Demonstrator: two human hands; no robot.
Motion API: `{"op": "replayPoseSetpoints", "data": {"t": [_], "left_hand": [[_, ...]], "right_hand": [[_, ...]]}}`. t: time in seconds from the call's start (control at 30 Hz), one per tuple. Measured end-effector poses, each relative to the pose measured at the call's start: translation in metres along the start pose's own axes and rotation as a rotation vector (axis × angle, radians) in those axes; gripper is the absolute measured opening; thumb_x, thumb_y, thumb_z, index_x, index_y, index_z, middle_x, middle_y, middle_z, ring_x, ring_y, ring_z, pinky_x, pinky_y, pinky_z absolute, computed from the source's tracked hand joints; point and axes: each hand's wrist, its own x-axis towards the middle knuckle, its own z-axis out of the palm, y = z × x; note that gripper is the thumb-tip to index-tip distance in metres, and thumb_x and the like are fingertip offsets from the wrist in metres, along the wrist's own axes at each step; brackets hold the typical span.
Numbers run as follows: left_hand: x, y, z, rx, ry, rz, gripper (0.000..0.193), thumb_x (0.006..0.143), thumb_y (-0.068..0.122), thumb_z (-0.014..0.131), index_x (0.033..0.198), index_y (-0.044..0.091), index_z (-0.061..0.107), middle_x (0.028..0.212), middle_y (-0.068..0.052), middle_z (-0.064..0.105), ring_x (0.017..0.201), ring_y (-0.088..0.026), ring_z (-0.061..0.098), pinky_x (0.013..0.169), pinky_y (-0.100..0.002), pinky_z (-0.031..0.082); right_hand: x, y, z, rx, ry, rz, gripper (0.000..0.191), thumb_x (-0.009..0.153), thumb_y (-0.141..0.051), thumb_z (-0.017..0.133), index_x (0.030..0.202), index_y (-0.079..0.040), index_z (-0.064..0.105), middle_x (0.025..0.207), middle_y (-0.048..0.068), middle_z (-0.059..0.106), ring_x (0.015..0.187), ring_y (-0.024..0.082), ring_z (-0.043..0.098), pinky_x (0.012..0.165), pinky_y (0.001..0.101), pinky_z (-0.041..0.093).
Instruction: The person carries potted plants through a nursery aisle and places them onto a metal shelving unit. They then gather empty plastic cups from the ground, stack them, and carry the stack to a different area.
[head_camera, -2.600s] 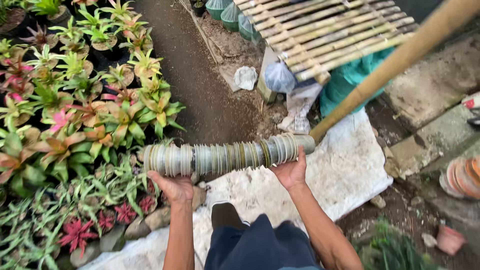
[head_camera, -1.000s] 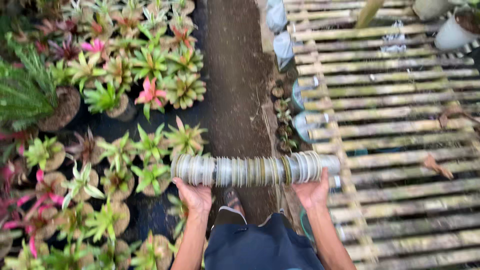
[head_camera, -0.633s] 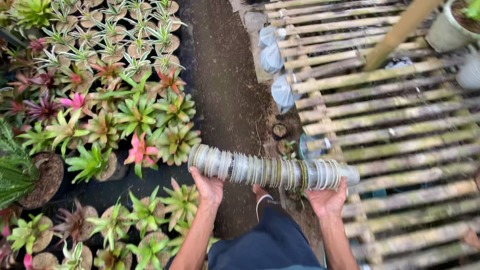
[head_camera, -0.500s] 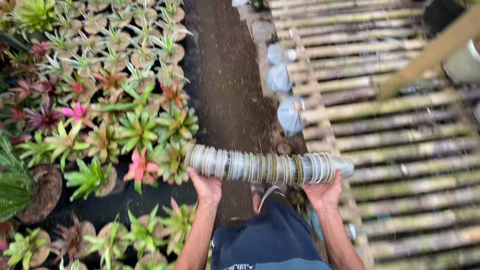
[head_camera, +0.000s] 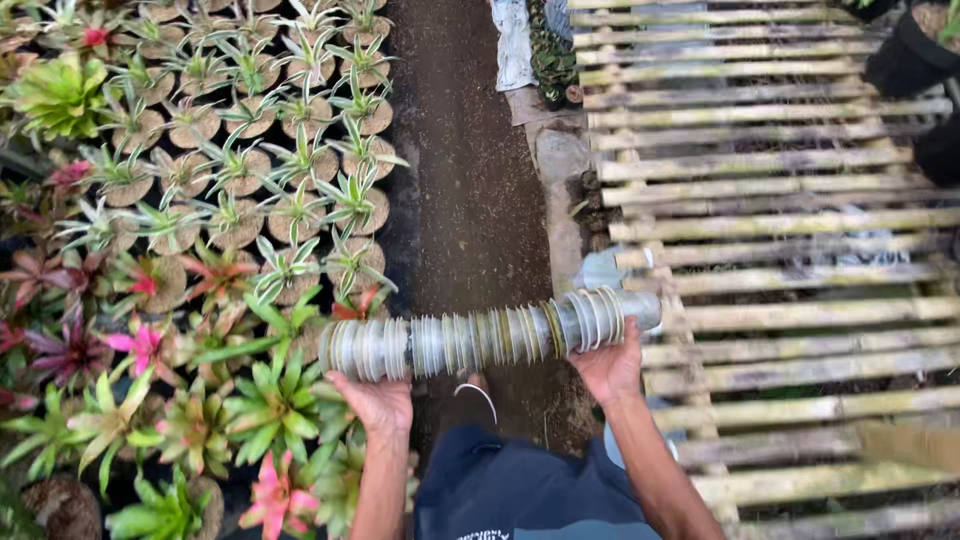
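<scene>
While the head camera looks straight down, a long stack of nested clear plastic pots (head_camera: 490, 336) lies crosswise at the middle of the frame, carried from below — the left hand (head_camera: 375, 400) cups its left end with fingers curled up around it, the right hand (head_camera: 608, 366) grips near its right end the same way. Below them, at bottom centre, dark blue shorts (head_camera: 520, 490) show. Potted bromeliads (head_camera: 240, 200) fill the left half, a dirt path (head_camera: 470, 180) runs up the centre, and a bamboo slat rack (head_camera: 780, 200) covers the right

Two hands (head_camera: 375, 402), one pot stack (head_camera: 480, 338)
</scene>
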Motion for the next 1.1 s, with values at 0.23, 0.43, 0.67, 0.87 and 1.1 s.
{"op": "replayPoseSetpoints", "data": {"t": [0.23,0.43,0.67,0.87,1.1], "left_hand": [[0.257,-0.067,0.139,0.058,-0.078,-0.195,0.091,0.085,0.075,0.053,0.156,0.021,0.033,0.157,-0.005,0.042,0.143,-0.030,0.042,0.116,-0.061,0.036],[0.476,-0.193,0.244,0.052,-0.161,-0.249,0.092,0.087,0.077,0.049,0.156,0.018,0.033,0.157,-0.007,0.043,0.141,-0.031,0.044,0.113,-0.059,0.039],[0.721,-0.259,0.375,0.006,-0.023,-0.178,0.089,0.089,0.078,0.043,0.156,0.020,0.034,0.157,-0.008,0.043,0.140,-0.031,0.045,0.112,-0.060,0.039],[0.910,-0.252,0.469,-0.064,0.136,-0.094,0.090,0.086,0.081,0.036,0.155,0.023,0.036,0.156,-0.007,0.044,0.141,-0.032,0.045,0.110,-0.064,0.040],[1.191,-0.264,0.580,-0.047,0.120,-0.088,0.088,0.091,0.079,0.040,0.156,0.021,0.036,0.158,-0.009,0.044,0.143,-0.032,0.045,0.115,-0.061,0.040]], "right_hand": [[0.172,-0.071,0.138,0.086,0.076,-0.120,0.070,0.095,-0.068,0.041,0.146,-0.021,0.049,0.147,0.007,0.056,0.135,0.031,0.051,0.111,0.0623,0.037],[0.398,-0.133,0.200,0.080,0.055,-0.204,0.077,0.090,-0.071,0.045,0.149,-0.022,0.047,0.152,0.007,0.052,0.138,0.031,0.049,0.112,0.0618,0.037],[0.711,-0.212,0.357,0.017,-0.055,-0.017,0.085,0.088,-0.072,0.052,0.152,-0.017,0.043,0.152,0.012,0.050,0.140,0.034,0.047,0.116,0.0623,0.035],[0.938,-0.221,0.516,-0.090,-0.055,0.127,0.082,0.087,-0.067,0.055,0.151,-0.017,0.041,0.153,0.012,0.048,0.139,0.034,0.045,0.117,0.0670,0.031],[1.195,-0.211,0.675,-0.069,-0.011,0.128,0.081,0.091,-0.067,0.051,0.151,-0.013,0.039,0.156,0.017,0.045,0.143,0.039,0.043,0.116,0.0709,0.024]]}}
